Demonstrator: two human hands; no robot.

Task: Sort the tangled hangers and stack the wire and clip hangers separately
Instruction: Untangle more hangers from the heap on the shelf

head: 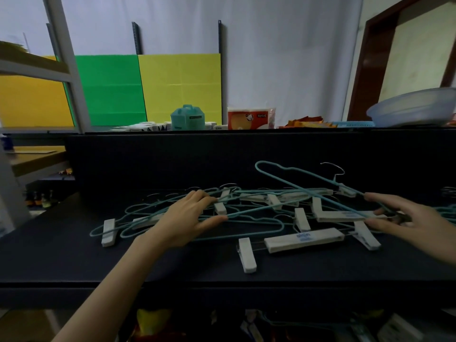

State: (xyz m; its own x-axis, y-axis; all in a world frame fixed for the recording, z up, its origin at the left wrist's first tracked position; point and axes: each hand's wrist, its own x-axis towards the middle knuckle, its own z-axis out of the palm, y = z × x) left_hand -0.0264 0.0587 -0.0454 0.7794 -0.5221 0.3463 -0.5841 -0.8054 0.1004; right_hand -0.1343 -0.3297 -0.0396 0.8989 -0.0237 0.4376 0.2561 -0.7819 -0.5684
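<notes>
Teal wire hanger (320, 178) was tilted up over the right of the pile (246, 219), its near end gripped by the right hand (404, 218). Left hand (187, 218) lay flat on the pile's left, fingers straight. Risk: if snagged, pulling could drag clip hangers (303, 239) off the pile.

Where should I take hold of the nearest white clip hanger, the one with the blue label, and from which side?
Probably grip the clip hanger by the middle of its flat bar, coming from above on the near side. The bar lies flat at the front of the pile with nothing visibly across it; its far side is crowded.
</notes>
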